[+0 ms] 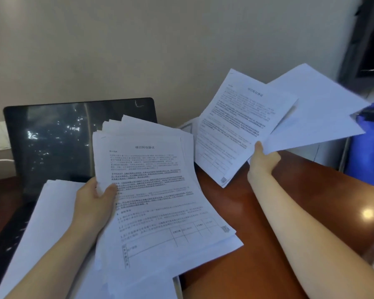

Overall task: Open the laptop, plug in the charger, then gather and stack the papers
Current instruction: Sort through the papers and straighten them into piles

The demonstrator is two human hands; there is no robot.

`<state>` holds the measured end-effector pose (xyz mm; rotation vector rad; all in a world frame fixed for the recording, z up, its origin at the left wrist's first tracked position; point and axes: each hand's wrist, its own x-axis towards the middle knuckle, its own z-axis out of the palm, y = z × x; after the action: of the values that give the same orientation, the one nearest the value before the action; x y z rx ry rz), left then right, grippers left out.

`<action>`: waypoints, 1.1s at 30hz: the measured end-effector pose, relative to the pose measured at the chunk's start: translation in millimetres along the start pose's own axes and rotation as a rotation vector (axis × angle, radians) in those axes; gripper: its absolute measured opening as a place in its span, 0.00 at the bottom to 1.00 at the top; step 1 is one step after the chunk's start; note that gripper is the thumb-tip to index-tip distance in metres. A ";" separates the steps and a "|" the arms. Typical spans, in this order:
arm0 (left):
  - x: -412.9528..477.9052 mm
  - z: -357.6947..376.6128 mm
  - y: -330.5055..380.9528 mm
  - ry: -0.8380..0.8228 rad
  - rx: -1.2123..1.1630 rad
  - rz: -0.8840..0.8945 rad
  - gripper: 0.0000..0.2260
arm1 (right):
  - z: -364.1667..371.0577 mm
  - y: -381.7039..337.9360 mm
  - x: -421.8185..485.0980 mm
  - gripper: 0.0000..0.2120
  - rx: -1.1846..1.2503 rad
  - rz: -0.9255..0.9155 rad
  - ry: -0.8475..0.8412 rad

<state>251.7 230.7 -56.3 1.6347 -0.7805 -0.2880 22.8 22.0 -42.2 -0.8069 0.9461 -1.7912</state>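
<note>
Fingers (111,188) of the left hand (93,199) grip a fanned stack (160,190) headed 项目转包协议 before the laptop (52,137); right hand (262,160) pinches two sheets (242,126).

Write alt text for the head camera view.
A person's left hand grips a fanned stack of printed white papers while the right hand pinches two more white sheets above a glossy reddish-brown desk. An open black laptop with a dark screen stands behind the stack.
</note>
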 end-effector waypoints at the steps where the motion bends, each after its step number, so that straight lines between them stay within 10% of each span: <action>1: -0.7 0.0 0.9 -0.005 0.006 -0.003 0.06 | -3.1 0.5 6.5 0.15 0.059 0.023 0.020; 10: -2.8 -0.2 2.6 -0.065 0.034 -0.060 0.07 | -12.4 -7.6 -5.8 0.07 0.202 0.364 -0.252; 22: 0.1 -8.8 9.2 -0.212 0.023 -0.114 0.07 | -16.1 17.2 -36.2 0.10 -0.297 0.339 -0.912; 28: 7.5 -5.5 14.7 -0.177 -0.086 -0.292 0.14 | -14.1 34.5 -49.4 0.08 -0.297 0.249 -0.886; 33: 4.0 -3.6 6.6 -0.230 0.143 -0.089 0.06 | -5.3 42.5 -57.7 0.07 -0.350 0.142 -0.812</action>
<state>254.6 230.8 -48.4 1.7948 -0.9198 -0.4993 56.9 65.0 -88.6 -1.4922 0.7321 -1.0150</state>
